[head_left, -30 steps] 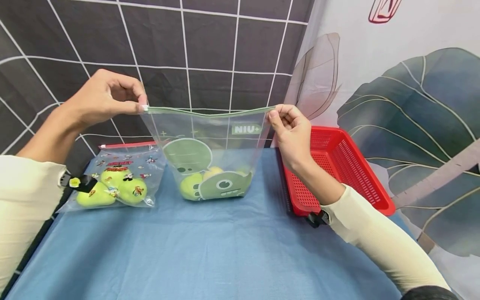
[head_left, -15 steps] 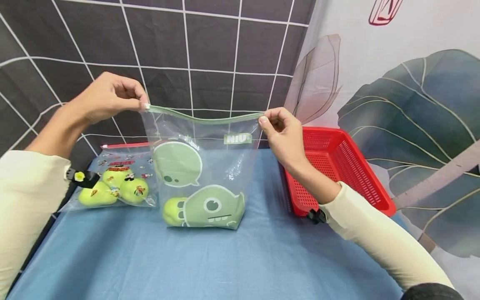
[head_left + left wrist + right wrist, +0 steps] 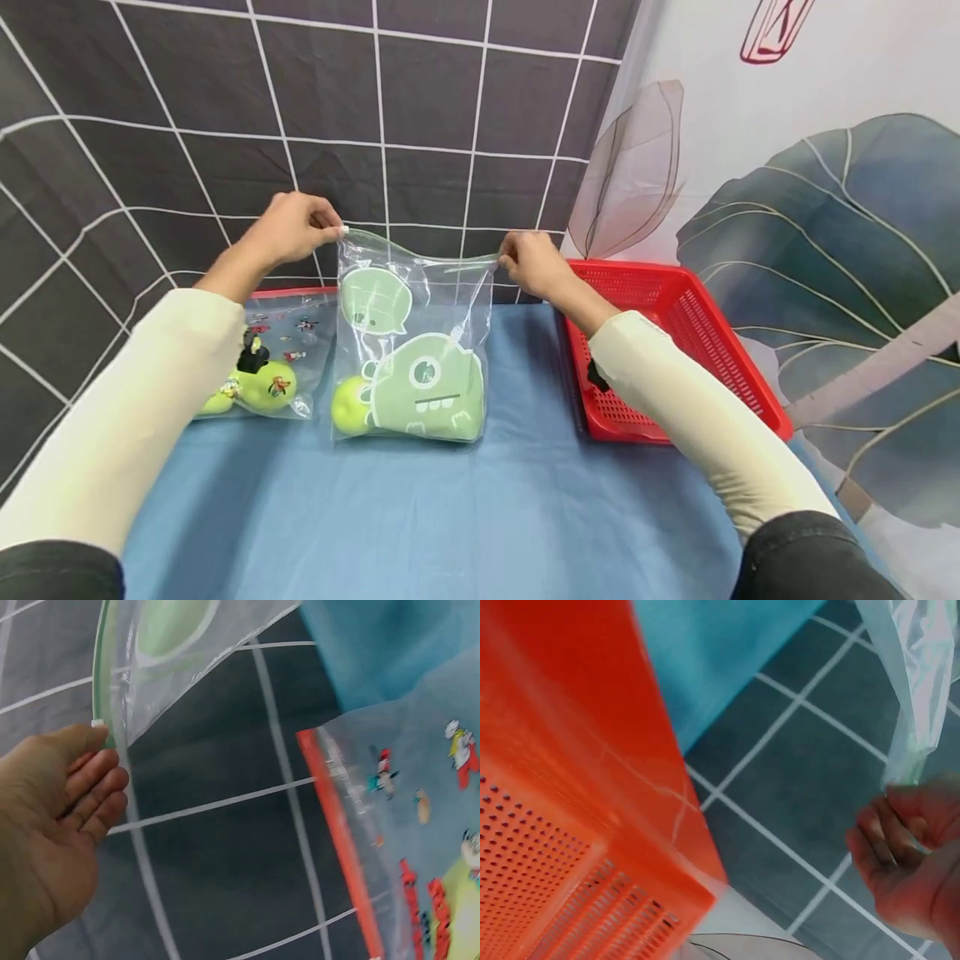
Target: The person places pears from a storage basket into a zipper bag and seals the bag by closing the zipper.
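A clear zip bag with green monster prints (image 3: 427, 387) stands upright on the table, and a green apple-like fruit (image 3: 350, 407) shows at its lower left. The rest of its contents are hidden behind the print. My left hand (image 3: 296, 227) pinches its top left corner at the white zip slider (image 3: 97, 723). At the top right corner my right hand (image 3: 534, 265) pinches the green zip edge. Left of it lies a second zip bag (image 3: 303, 333) with a red zip and cartoon prints, holding green fruits (image 3: 268, 387); my left sleeve partly covers it.
A red perforated basket (image 3: 705, 333) sits at the table's right, partly behind my right forearm. The blue cloth (image 3: 450, 517) covers the table. A dark gridded backdrop (image 3: 427, 100) rises right behind the bags.
The green-print bag has come down toward the table after swinging nearer. My left hand has moved right and down, and my right hand slightly left and down. Both keep their pinch.
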A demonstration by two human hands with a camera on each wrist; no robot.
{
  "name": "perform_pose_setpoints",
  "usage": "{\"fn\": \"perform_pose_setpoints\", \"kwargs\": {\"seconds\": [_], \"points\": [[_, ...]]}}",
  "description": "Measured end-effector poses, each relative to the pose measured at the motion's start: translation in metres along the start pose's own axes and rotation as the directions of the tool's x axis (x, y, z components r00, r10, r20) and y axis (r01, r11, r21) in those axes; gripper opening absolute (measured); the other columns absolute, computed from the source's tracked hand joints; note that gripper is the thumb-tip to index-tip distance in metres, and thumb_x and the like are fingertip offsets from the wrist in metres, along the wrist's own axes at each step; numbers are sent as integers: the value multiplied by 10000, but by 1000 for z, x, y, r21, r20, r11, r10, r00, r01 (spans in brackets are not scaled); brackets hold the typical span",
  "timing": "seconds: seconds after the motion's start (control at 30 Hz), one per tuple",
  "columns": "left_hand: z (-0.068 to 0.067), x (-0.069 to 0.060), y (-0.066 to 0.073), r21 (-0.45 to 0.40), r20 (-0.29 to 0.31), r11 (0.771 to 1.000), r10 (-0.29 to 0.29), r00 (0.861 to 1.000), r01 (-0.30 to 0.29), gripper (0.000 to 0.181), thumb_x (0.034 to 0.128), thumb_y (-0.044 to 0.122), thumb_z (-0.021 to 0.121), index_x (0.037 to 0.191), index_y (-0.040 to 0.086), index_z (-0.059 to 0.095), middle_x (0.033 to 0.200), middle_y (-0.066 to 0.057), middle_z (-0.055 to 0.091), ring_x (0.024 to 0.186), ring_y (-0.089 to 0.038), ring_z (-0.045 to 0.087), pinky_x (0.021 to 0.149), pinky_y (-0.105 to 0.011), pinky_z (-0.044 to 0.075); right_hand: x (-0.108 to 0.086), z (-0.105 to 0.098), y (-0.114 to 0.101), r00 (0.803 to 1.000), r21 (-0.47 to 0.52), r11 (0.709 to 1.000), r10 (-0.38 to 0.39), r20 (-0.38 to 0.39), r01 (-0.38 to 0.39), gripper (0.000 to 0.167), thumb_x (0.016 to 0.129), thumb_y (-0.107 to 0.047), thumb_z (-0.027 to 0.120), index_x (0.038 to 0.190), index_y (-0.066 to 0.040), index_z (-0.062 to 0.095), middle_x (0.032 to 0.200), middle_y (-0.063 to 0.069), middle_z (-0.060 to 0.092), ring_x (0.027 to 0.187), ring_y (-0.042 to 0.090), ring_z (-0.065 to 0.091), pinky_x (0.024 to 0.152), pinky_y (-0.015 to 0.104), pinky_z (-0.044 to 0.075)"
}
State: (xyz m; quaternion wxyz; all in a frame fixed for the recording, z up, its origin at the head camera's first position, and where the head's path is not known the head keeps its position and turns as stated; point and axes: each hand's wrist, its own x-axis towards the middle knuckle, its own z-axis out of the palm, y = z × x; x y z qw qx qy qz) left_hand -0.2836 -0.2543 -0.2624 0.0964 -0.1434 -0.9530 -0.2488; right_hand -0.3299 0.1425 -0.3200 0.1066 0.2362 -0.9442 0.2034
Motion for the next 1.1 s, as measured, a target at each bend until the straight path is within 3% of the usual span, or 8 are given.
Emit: {"fn": "perform_pose_setpoints", "kwargs": {"seconds": [0.13,0.43,0.53,0.63,0.77,0.87,1.0,1.1], "points": [[21,5,-3,13,70,999,-41,997,40,266,1104,172,701,1181,-66,788,1177,-288,804,1206,-484,673,1033,-600,555,31,46,49,994,-102,994,-18,103,29,105,966,-105,685,976,-92,789,928,77,787,859,290,741,790,499,669],[52,16,-22,67,197,996,-73,978,61,435,1079,255,684,1338,-91,740,1330,-293,779,1293,-498,687,1116,-625,583,44,46,41,964,-244,968,8,266,59,172,855,-68,691,701,-118,748,862,137,800,892,340,726,820,542,661],[54,20,-20,144,329,988,-96,939,51,575,1082,320,663,1461,-113,660,1480,-320,698,1453,-552,583,1250,-647,514,49,42,43,953,-261,965,54,298,27,174,867,-103,712,698,-121,753,870,138,801,898,333,720,827,534,656],[52,15,-7,195,462,979,-140,876,54,655,1109,328,630,1559,-141,551,1622,-372,553,1575,-596,435,1338,-671,422,54,39,46,942,-277,961,86,323,7,130,892,-163,749,792,-112,813,959,148,820,966,347,758,878,532,682],[51,8,4,235,547,969,-194,814,72,702,1142,316,582,1626,-170,433,1701,-410,421,1618,-603,375,1369,-675,381,58,38,48,931,-268,963,96,353,2,170,926,-234,768,949,-94,862,1092,153,829,1089,364,774,963,533,696],[52,2,6,254,570,963,-227,790,94,727,1159,345,554,1646,-170,394,1716,-417,388,1626,-596,372,1372,-679,372,57,34,44,919,-262,965,85,384,20,235,958,-287,766,1024,-77,849,1158,146,821,1160,364,754,1021,524,678],[52,-5,3,259,563,957,-257,786,128,744,1174,397,514,1636,-174,397,1691,-430,410,1601,-597,405,1337,-690,413,35,5,19,902,-251,966,55,428,60,367,1015,-347,753,1202,-39,824,1265,176,818,1255,400,742,1108,531,642],[51,-11,0,233,523,960,-256,813,152,810,1181,463,459,1662,-177,339,1707,-446,369,1620,-619,354,1347,-711,381,3,-35,-13,890,-218,974,51,454,55,484,1083,-340,697,1415,9,736,1390,228,779,1382,443,697,1221,564,576]]}}
